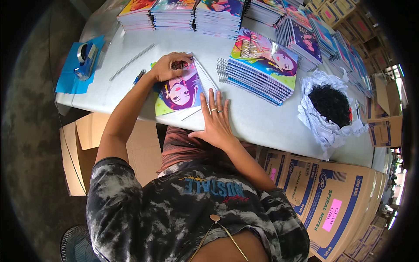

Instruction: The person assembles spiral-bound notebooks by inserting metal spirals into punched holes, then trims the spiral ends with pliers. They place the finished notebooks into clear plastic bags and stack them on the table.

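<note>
A notebook [178, 97] with a bright cartoon-girl cover lies at the front edge of the table, its picture upside down to me. White ruled pages [204, 75] stick out along its right side. My left hand [169, 67] rests over its far part with fingers curled down; what they grip, if anything, is hidden. My right hand [217, 120] lies flat with fingers spread at the notebook's lower right, touching the page edges. A loose spiral wire [133, 62] lies left of the notebook, and a dark pen-like thing [139, 77] sits beside my left wrist.
A stack of spiral notebooks [262, 70] stands to the right, with more stacks [174, 19] behind. A blue tape dispenser [85, 63] sits on blue sheets at left. A crumpled white bag [316, 124] of black strands is at right. Cardboard boxes [345, 209] stand beside the table.
</note>
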`<action>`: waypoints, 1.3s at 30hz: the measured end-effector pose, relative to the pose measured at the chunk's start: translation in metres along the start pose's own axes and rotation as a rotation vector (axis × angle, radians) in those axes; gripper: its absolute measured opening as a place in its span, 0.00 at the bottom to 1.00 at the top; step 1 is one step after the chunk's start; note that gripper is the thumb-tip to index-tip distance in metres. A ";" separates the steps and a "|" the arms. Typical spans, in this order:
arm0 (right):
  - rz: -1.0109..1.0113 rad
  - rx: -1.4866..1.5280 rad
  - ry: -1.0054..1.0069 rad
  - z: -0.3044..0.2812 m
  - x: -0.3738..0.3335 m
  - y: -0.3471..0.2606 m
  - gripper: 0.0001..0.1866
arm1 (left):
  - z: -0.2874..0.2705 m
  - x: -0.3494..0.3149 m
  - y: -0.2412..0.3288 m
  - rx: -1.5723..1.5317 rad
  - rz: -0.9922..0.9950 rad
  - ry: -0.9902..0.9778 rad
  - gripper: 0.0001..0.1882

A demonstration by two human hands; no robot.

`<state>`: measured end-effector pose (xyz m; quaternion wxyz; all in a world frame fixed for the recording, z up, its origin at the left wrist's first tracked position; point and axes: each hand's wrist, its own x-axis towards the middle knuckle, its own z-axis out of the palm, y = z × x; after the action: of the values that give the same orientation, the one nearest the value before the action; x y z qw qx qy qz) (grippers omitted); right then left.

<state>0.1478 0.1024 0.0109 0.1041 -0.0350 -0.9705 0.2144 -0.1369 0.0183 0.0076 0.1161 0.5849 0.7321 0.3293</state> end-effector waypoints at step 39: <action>0.206 1.207 0.500 -0.041 0.006 0.058 0.10 | 0.047 -0.076 0.121 -0.676 -0.397 0.498 0.23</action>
<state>0.1526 0.1722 0.0243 0.3064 -0.1120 -0.6184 0.7149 0.0055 -0.0248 0.0307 0.1816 0.2659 0.6870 0.6514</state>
